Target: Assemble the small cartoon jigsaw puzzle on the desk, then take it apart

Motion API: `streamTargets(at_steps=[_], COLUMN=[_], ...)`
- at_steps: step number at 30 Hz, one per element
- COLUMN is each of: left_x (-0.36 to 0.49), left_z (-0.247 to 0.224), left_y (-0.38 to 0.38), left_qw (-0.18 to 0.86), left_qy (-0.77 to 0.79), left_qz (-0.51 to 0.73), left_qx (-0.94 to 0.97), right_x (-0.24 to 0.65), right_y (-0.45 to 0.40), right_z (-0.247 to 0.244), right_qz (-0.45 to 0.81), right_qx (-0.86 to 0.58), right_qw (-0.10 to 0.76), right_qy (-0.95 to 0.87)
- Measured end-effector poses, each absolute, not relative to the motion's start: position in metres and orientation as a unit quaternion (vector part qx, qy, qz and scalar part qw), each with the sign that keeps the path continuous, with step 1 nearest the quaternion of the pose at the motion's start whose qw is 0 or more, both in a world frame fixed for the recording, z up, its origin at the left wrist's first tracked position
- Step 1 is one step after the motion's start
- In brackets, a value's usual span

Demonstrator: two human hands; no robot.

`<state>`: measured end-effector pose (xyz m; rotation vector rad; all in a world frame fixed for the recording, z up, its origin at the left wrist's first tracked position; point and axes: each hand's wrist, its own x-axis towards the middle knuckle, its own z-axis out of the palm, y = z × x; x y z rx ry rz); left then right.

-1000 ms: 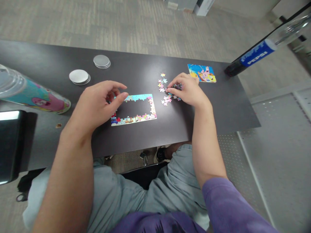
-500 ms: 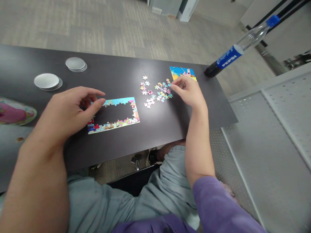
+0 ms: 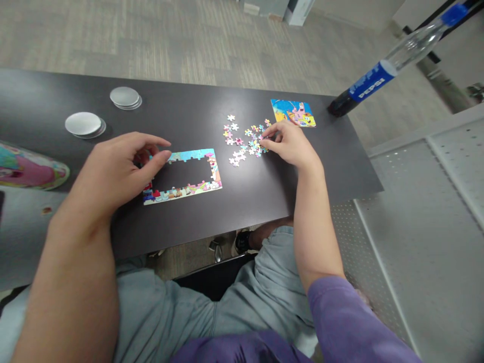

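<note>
A puzzle border point(image 3: 202, 187) of joined pieces with a cartoon print lies on the dark table, bare table showing through its middle. Over its left end hovers my left hand point(image 3: 126, 164), thumb and forefinger apart, nothing visible between them; it hides that end of the border. Loose puzzle pieces point(image 3: 239, 156) are scattered to the right of the border. My right hand point(image 3: 289, 143) reaches into the right side of this pile, its thumb and forefinger slightly apart at the pieces. Whether the fingertips touch a piece is hard to see.
A picture card point(image 3: 297, 112) with cartoon figures lies beyond my right hand. The Pepsi bottle point(image 3: 368, 83) stands near the table's right end. Two stacks of white discs, a nearer stack point(image 3: 83, 123) and a farther stack point(image 3: 124, 96), sit at left, near a printed container point(image 3: 34, 169).
My right hand has moved left and down from beside the card to the loose pieces, uncovering more of the card. Its thumb and forefinger have parted slightly. My left hand stays over the border.
</note>
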<state>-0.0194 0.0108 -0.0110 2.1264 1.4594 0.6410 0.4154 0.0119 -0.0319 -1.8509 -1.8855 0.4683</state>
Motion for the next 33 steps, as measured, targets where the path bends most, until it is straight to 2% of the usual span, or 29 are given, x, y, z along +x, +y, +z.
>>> streamTargets(at_steps=[13,18,24,33], left_x=[-0.017,-0.021,-0.018,-0.019], left_z=[-0.006,-0.012,-0.015,-0.023], left_y=[0.008,0.013,0.014,0.014], left_qw=[0.230,0.228,0.227,0.227], left_qy=[0.530,0.511,0.484,0.467], left_qz=[0.231,0.243,0.249,0.257], left_qx=[0.783,0.792,0.808,0.815], right_x=[0.408,0.393,0.317,0.261], right_y=[0.011,0.008,0.002,0.005], right_z=[-0.022,-0.008,-0.001,-0.010], right_qz=[0.363,0.353,0.358,0.316], right_qx=[-0.608,-0.587,-0.502,-0.509], right_qw=[0.312,0.324,0.295,0.208], right_qy=[-0.633,-0.653,-0.730,-0.773])
